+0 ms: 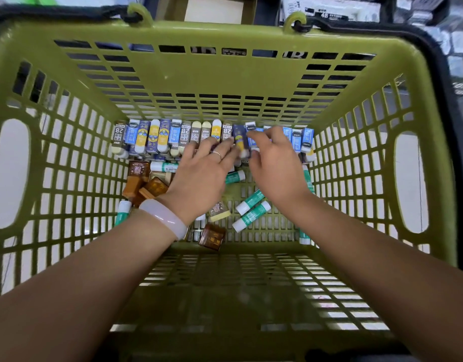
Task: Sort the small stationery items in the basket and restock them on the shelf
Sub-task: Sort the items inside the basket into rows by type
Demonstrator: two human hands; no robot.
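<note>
Green basket (225,82) holds erasers (157,134), seemingly glue sticks (251,212).

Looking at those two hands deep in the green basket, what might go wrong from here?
1. The left hand and right hand work at a dark blue and yellow eraser in the packed row of erasers along the far wall; a nudge might topple its neighbours.
2. Loose green and white glue sticks and small brown boxes lie on the olive-green plastic basket floor, where a forearm might scatter them.

Near basket floor (251,296) lies bare; erasers (157,134) crowd the far wall.
</note>
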